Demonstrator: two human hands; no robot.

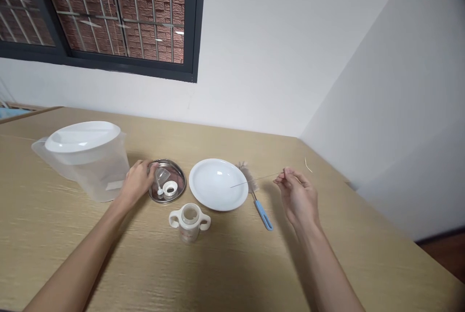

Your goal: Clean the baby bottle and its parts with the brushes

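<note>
My left hand (140,179) reaches over the left rim of a round metal tray (180,169). Its thumb and fingers close around the upper end of a thin clear straw (158,182) with a white ball-like end. In the tray lie a white ring-shaped lid (170,188) and a clear plastic piece (163,174). Held up at the right, my right hand (300,196) pinches a long thin straw brush (259,178). Its far tip points left over a white bowl (207,186). A two-handled baby cup (189,225) stands lidless before the bowl.
A bottle brush (262,214) with a blue handle lies right of the bowl. The large lidded plastic pitcher (96,171) stands at the left, close to my left forearm. A pale twist tie (308,165) lies at the far right. Walls bound the table (232,273) behind and right.
</note>
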